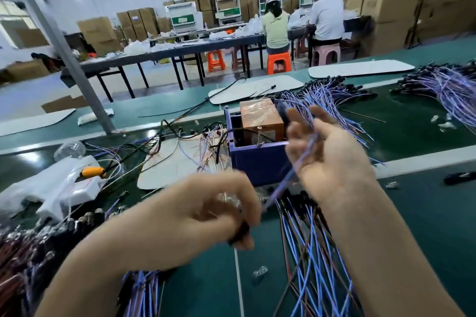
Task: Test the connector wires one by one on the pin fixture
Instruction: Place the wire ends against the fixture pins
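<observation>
The left hand (pixel 206 213) has its fingers curled and pinches the lower end of one connector wire (pixel 284 180). The right hand (pixel 332 154) closes round the upper end, w/ the black plug (pixel 283 117) sticking out above it; blur hides the exact grip. The hands are apart and the wire is stretched btw. them, just in front of the pin fixture (pixel 257 162), a blue box w/ an orange block (pixel 260 118). I judge the wire very light, thin and floppy, w/ slightly slippery insulation, so it is better held at the hard plug, not the strands. Loose wires (pixel 311 244) lie under the hands on the green belt (pixel 425 213).
</observation>
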Demonstrator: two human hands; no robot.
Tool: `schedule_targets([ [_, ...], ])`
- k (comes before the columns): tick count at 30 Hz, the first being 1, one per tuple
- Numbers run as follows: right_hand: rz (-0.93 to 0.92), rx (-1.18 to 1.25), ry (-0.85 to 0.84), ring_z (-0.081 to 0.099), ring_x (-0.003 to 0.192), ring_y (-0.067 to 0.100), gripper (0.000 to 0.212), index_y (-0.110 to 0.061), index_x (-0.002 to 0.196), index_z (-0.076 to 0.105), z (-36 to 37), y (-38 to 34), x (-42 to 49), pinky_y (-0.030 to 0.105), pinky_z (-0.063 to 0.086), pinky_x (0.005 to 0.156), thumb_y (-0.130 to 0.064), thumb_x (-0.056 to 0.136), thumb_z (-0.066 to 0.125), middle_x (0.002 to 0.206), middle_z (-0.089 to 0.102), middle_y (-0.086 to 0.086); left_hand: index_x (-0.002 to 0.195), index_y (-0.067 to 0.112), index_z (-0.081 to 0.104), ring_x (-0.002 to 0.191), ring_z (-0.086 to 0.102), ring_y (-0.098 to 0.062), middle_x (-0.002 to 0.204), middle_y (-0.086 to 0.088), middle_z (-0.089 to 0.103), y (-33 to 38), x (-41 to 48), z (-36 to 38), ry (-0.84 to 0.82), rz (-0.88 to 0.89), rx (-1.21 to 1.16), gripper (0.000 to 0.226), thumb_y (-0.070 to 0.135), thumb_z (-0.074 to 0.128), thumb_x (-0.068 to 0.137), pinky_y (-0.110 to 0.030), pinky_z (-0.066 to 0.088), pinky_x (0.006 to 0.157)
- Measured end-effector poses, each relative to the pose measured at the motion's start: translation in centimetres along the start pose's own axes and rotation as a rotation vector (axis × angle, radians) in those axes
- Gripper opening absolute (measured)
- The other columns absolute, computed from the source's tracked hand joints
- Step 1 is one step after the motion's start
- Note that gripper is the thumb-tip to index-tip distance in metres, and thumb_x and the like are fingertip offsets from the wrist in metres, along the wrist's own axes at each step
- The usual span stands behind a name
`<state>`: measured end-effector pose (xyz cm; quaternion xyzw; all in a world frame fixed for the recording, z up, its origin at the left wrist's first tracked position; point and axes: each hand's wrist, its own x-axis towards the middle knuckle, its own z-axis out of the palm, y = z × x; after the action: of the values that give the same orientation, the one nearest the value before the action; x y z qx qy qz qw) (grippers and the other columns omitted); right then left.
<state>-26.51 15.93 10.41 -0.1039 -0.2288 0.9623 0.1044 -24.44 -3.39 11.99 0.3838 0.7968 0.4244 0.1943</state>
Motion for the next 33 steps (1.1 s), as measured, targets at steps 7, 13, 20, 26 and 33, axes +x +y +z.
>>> schedule_targets([
  [7,-0.167,-0.346,-0.325,0.027,0.039,0.007,0.051,-0.063,0.136,0.029,-0.6,-1.1,0.2,0.017,0.023,0.035,-0.026,0.102,0.039,0.055,0.049,-0.002,0.107,0.034,0.065,0.094,0.064,0.002,0.100,0.023,0.068,-2.1,1.8,1.0,0.071,-0.241,0.352,0.024,0.045,0.057,0.088,-0.028,0.051,0.089],
  [13,0.206,-0.859,-0.802,0.040,0.055,0.021,0.042,-0.069,0.124,0.040,0.6,2.9,-0.6,0.030,0.034,0.052,-0.050,0.089,0.054,0.079,0.058,0.026,0.098,0.009,0.067,0.064,0.068,-0.014,0.078,-0.003,0.073,-1.8,3.2,1.2,0.602,-0.082,-0.465,0.026,0.024,0.055,0.081,-0.027,0.057,0.066],
  [20,-0.044,-1.166,-0.556,0.043,0.054,-0.009,0.043,-0.047,0.142,0.034,-0.6,3.7,-0.1,0.010,0.033,0.044,-0.036,0.101,0.044,0.065,0.046,-0.022,0.092,0.009,0.076,0.082,0.071,-0.020,0.092,-0.011,0.075,-2.5,3.3,0.9,0.686,-0.018,-0.589,0.023,0.000,0.057,0.084,-0.023,0.056,0.068],
  [26,-0.128,-1.405,-0.655,0.045,0.038,-0.003,0.026,-0.025,0.117,0.067,-0.6,2.2,-0.3,0.008,0.034,0.041,-0.022,0.101,0.046,0.040,0.048,-0.018,0.080,0.011,0.071,0.058,0.061,-0.006,0.068,0.001,0.070,-3.0,4.1,1.9,0.820,0.010,-0.469,0.021,0.030,0.065,0.074,-0.014,0.048,0.054],
  [33,-0.063,-1.233,-0.517,0.065,0.080,0.013,0.025,-0.022,0.113,0.069,-0.5,0.0,-0.7,0.034,0.055,0.084,-0.014,0.090,0.063,0.099,0.075,0.003,0.079,0.012,0.071,0.049,0.052,-0.005,0.061,0.004,0.067,-3.1,4.4,2.9,0.624,-0.019,-0.288,0.014,0.025,0.067,0.074,-0.015,0.045,0.051],
])
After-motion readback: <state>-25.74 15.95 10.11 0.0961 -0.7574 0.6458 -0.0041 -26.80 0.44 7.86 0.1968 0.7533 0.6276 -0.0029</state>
